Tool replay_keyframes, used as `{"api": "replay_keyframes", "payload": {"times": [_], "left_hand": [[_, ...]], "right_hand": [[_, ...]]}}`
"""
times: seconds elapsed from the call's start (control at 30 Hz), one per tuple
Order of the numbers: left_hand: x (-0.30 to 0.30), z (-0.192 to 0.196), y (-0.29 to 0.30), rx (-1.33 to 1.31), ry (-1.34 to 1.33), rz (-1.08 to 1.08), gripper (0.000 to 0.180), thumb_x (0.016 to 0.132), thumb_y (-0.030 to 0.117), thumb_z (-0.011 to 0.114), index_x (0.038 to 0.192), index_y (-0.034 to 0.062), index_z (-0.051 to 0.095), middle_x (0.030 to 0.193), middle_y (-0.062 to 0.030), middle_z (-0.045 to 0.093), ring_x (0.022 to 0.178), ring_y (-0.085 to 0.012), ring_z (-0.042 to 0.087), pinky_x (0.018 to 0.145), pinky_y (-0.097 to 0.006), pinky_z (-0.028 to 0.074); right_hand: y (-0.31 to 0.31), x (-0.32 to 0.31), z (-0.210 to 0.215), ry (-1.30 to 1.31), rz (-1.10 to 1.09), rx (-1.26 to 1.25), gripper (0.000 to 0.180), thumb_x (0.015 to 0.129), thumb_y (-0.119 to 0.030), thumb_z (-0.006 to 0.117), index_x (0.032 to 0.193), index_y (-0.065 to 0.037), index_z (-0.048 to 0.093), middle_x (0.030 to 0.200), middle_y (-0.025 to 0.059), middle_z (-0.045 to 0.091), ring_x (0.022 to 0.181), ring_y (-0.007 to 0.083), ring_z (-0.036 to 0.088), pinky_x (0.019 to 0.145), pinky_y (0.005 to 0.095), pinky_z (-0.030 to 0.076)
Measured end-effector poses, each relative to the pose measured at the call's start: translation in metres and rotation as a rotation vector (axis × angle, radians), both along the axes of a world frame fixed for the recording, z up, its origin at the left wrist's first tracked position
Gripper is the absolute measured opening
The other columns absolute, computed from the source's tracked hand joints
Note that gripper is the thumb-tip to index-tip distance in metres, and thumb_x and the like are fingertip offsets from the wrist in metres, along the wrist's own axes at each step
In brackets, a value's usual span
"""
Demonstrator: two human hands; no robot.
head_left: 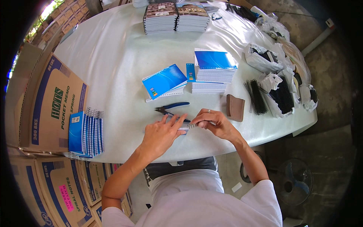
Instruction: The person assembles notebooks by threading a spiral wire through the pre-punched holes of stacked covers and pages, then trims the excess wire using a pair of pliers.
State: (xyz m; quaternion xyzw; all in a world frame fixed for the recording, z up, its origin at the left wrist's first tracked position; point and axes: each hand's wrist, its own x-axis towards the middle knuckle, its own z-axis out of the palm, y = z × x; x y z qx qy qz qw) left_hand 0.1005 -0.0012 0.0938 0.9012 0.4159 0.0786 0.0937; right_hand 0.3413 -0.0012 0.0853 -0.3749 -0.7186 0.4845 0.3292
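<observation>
My left hand [163, 133] lies flat with spread fingers on a small notepad [184, 128] near the table's front edge, mostly hiding it. My right hand [213, 122] pinches a wire spiral [197, 124] at the notepad's right edge. Blue-handled pliers [171, 108] lie just beyond my fingers. Further back a blue-covered notepad [165, 80] rests tilted on loose pages, and to its right stand two stacks of blue-covered notepads [214, 70].
A brown pad [235, 107] and black spiral coils [257, 97] in torn plastic bags [278, 92] lie at the right. Bound blue notepads [86, 133] sit on cardboard boxes [53, 104] at the left. Dark notebook stacks [176, 17] stand at the far edge of the white table [113, 56].
</observation>
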Motion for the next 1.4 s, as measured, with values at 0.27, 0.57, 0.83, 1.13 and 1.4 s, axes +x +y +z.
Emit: {"api": "replay_keyframes", "payload": {"times": [0.27, 0.57, 0.83, 1.13, 1.4], "left_hand": [[0.001, -0.002, -0.001, -0.011, 0.01, 0.039, 0.054, 0.096, 0.043, 0.054, 0.144, 0.0195, 0.045, 0.128, -0.0077, 0.063, 0.111, -0.0332, 0.065, 0.07, -0.042, 0.058], [0.002, 0.0, -0.001, -0.039, -0.093, 0.006, 0.051, 0.094, 0.034, 0.06, 0.142, 0.0234, 0.048, 0.124, -0.0051, 0.066, 0.111, -0.0309, 0.065, 0.074, -0.044, 0.057], [0.003, 0.001, 0.004, -0.166, -0.122, 0.017, 0.045, 0.093, 0.029, 0.061, 0.137, 0.0244, 0.052, 0.123, -0.0106, 0.066, 0.105, -0.0322, 0.067, 0.076, -0.048, 0.056], [0.004, 0.007, 0.007, -0.233, -0.103, 0.011, 0.045, 0.087, 0.029, 0.068, 0.131, 0.0246, 0.059, 0.116, -0.0071, 0.07, 0.079, -0.0302, 0.069, 0.069, -0.044, 0.055], [-0.001, -0.001, 0.011, -0.213, -0.159, 0.023, 0.043, 0.086, 0.026, 0.069, 0.128, 0.0255, 0.062, 0.085, -0.0086, 0.072, 0.073, -0.0311, 0.068, 0.063, -0.043, 0.053]], "right_hand": [[-0.004, -0.007, 0.009, -0.135, 0.013, 0.187, 0.027, 0.085, 0.0, 0.067, 0.111, -0.005, 0.068, 0.091, 0.0114, 0.065, 0.086, 0.0282, 0.062, 0.076, 0.0385, 0.051], [-0.014, -0.022, 0.013, -0.441, -0.079, 0.523, 0.028, 0.085, -0.008, 0.068, 0.109, -0.001, 0.056, 0.087, 0.0122, 0.061, 0.082, 0.0324, 0.062, 0.072, 0.0415, 0.052], [-0.013, -0.019, 0.008, -0.555, -0.02, 0.497, 0.022, 0.085, -0.008, 0.069, 0.104, -0.003, 0.059, 0.1, 0.0107, 0.06, 0.083, 0.0305, 0.062, 0.068, 0.0401, 0.051], [-0.013, -0.026, 0.005, -0.597, -0.025, 0.724, 0.027, 0.083, -0.007, 0.069, 0.108, -0.005, 0.06, 0.1, 0.0084, 0.06, 0.086, 0.028, 0.062, 0.072, 0.0373, 0.049], [-0.02, -0.032, 0.003, -0.492, -0.111, 0.597, 0.033, 0.082, -0.003, 0.067, 0.114, -0.005, 0.056, 0.099, 0.0096, 0.056, 0.086, 0.0293, 0.062, 0.071, 0.0399, 0.051]]}}
